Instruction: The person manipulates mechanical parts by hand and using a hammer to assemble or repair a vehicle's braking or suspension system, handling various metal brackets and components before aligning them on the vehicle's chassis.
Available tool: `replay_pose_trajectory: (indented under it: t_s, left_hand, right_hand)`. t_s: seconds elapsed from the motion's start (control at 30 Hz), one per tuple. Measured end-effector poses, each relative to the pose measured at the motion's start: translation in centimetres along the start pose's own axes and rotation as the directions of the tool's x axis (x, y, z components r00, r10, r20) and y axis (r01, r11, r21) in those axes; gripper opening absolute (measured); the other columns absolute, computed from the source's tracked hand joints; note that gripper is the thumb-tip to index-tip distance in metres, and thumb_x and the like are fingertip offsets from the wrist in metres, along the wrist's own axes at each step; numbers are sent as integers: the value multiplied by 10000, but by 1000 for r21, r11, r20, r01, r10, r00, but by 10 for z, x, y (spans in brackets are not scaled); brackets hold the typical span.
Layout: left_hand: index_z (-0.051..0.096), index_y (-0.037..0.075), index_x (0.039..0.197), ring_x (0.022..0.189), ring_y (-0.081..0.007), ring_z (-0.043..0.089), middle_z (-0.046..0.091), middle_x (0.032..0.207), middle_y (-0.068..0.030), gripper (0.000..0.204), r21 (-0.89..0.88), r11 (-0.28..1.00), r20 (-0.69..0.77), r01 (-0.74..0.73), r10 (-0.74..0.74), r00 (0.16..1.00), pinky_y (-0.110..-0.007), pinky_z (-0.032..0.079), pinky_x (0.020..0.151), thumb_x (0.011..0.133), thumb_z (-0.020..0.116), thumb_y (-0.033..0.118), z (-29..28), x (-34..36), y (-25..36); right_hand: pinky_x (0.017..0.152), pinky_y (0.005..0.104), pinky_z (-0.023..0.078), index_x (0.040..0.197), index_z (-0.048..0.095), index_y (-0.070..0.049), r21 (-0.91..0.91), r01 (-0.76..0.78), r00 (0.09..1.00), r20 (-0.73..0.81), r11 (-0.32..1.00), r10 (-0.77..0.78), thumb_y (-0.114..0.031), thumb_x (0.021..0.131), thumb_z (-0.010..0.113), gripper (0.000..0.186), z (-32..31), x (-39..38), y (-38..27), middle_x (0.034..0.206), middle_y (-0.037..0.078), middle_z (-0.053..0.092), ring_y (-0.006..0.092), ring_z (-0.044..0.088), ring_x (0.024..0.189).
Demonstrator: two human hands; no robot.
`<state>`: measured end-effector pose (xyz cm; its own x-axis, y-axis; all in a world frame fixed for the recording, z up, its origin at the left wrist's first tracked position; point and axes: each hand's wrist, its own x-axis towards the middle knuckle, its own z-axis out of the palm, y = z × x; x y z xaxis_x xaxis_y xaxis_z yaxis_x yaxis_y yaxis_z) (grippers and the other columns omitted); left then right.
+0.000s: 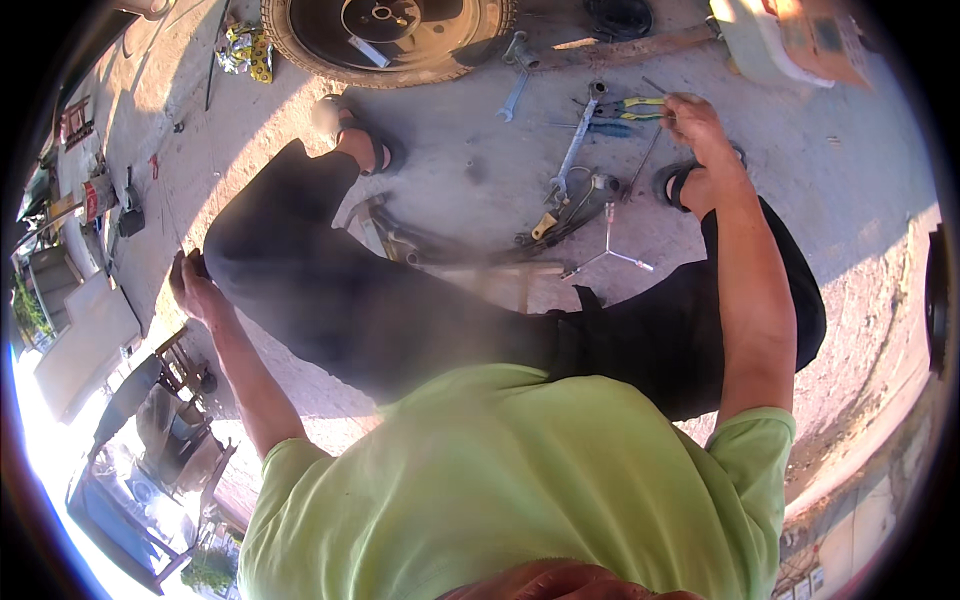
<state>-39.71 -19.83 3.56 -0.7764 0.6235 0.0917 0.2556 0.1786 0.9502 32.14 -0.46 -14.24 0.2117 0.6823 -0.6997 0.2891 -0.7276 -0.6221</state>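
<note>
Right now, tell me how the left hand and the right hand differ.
The left hand rests on the left knee, drawn in close; the right hand is stretched out down to the ground among the tools. The left hand holds no tool that shows; the right hand's fingers are pinched on a thin metal rod, next to yellow-handled pliers. The left arm is bent; the right arm is nearly straight. Both are bare.

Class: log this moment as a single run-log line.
left hand: resting on black-trousered knee | right hand: reaching thin metal rod beside yellow-handled pliers | concrete ground
</note>
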Motion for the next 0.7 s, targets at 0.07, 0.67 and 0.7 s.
replay_pose_trajectory:
  t_s: [0.07,0.67,0.7]
  left_hand:
    - [592,-59,1177,808,-247,699,701,962,-179,260,15,974,-70,-224,225,972,-316,582,724,966,554,88,35,21,79]
    - [614,60,1188,758,-213,690,682,1004,-139,504,624,688,770,-370,-622,142,-369,542,708,854,667,434,339,-135,-135]
    - [623,43,1150,728,-233,693,690,963,-146,516,654,659,745,-371,-648,162,-372,545,701,841,670,452,337,-143,-149]
  right_hand:
    - [675,291,497,1104,689,-74,-51,233,972,30,971,-231,-274,924,615,279,-5,-37,-55,891,26,687,141,664,823]
    - [788,469,503,1170,628,-60,-636,597,780,318,489,-539,-225,899,631,317,13,-203,-108,939,159,678,377,642,869]
    - [776,467,501,1168,626,-56,-631,616,758,311,472,-573,-213,895,638,316,12,-206,-107,934,158,672,377,641,858]
